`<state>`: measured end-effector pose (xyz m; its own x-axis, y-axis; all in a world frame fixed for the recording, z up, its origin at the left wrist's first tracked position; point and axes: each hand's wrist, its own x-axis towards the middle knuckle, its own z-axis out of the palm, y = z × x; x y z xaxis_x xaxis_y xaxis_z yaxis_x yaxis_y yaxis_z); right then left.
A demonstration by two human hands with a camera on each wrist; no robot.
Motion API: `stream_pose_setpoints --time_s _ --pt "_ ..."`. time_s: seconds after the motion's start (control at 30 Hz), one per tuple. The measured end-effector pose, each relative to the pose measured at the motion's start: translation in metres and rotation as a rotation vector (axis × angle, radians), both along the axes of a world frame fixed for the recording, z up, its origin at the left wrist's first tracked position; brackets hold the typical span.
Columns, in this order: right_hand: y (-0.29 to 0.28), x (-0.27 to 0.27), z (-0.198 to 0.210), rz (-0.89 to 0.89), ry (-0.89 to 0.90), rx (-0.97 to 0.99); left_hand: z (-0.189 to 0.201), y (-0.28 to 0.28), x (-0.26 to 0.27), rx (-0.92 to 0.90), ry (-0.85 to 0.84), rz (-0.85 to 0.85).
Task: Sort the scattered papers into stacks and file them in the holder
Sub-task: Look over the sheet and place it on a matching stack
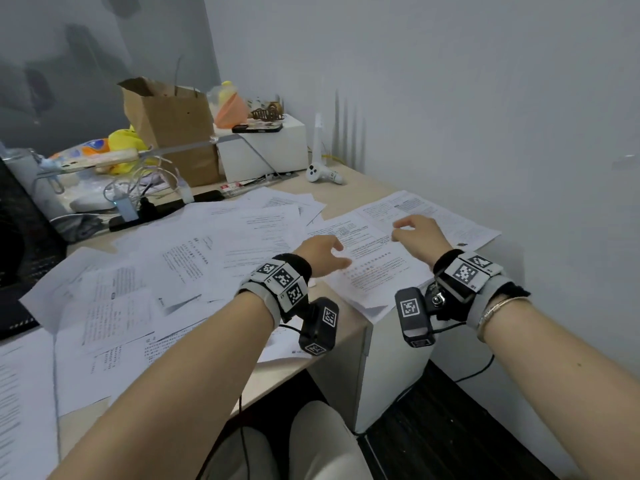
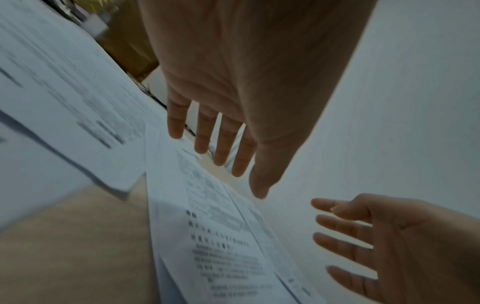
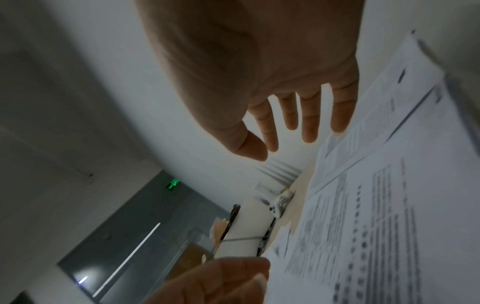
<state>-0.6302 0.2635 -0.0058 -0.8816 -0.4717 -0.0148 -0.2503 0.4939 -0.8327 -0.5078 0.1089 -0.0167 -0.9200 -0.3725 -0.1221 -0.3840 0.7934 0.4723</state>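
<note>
Wooden desk point(image 1: 341, 188) is littered with scattered papers point(image 1: 194, 258). Left hand point(image 1: 320, 252) and right hand point(image 1: 417, 237) are held above a printed sheet point(image 1: 374, 268), fingers spread, nothing gripped. Holder is not identified.

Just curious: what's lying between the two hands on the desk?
Only printed sheets: the head view shows them spread under and between the left hand and right hand, both open and holding nothing.

Brown paper bag point(image 1: 173, 123), white box point(image 1: 266, 150) w/ phone point(image 1: 257, 127) on top, white controller point(image 1: 323, 173), yellow plush point(image 1: 126, 142) behind.
</note>
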Motion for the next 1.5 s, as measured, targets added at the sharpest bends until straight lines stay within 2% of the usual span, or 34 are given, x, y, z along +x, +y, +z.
stream_pose_setpoints --time_s 0.23,0.37,0.7,0.9,1.13,1.3,1.43,1.5 --pt "-0.053 0.077 0.002 0.271 -0.002 0.119 0.012 -0.048 0.068 -0.016 -0.001 0.155" --pt "-0.079 0.106 0.000 0.431 0.022 0.229 0.014 -0.072 0.102 -0.022 -0.055 0.239" --pt "-0.122 0.131 -0.026 0.585 0.007 0.440 0.007 -0.120 0.163 -0.012 -0.209 0.416" --pt "-0.133 0.116 -0.031 0.526 0.014 0.471 -0.004 -0.133 0.154 0.095 -0.191 0.529" --pt "-0.133 0.106 -0.047 0.561 0.065 0.584 -0.020 -0.128 0.131 0.166 -0.197 0.552" --pt "-0.131 0.104 -0.050 0.565 0.066 0.575 -0.024 -0.122 0.121 0.286 -0.141 0.572" --pt "-0.128 0.103 -0.051 0.564 0.057 0.549 -0.022 -0.118 0.120 0.289 -0.078 0.608" --pt "-0.129 0.101 -0.049 0.539 0.043 0.501 -0.016 -0.119 0.120 0.364 -0.018 0.643"
